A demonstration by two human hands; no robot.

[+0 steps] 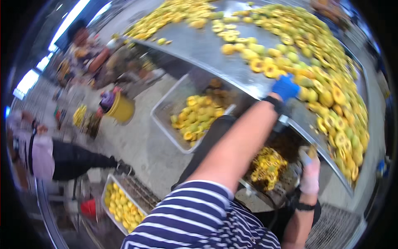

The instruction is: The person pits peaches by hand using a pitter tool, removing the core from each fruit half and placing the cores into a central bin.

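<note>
My left hand (286, 87) wears a blue glove and reaches onto the sloping metal table (195, 47), touching or just beside the near edge of a heap of halved yellow fruit (331, 97). Its fingers are blurred and hidden by the hand itself. Lower down, in front of the table's edge, my right hand (310, 168) wears a pale glove and is closed. A small brownish thing shows at its top, too blurred to name. Between my arms, below the table, a pile of yellow fruit pieces and scraps (268, 168) lies in a dark container.
A clear plastic bin (159, 112) holding fruit halves stands left of my arm. Farther left are a yellow bucket (121, 108), a white crate (106, 201) of fruit and a red container (88, 207). One person (89, 56) sits at back left; another (49, 153) stands left.
</note>
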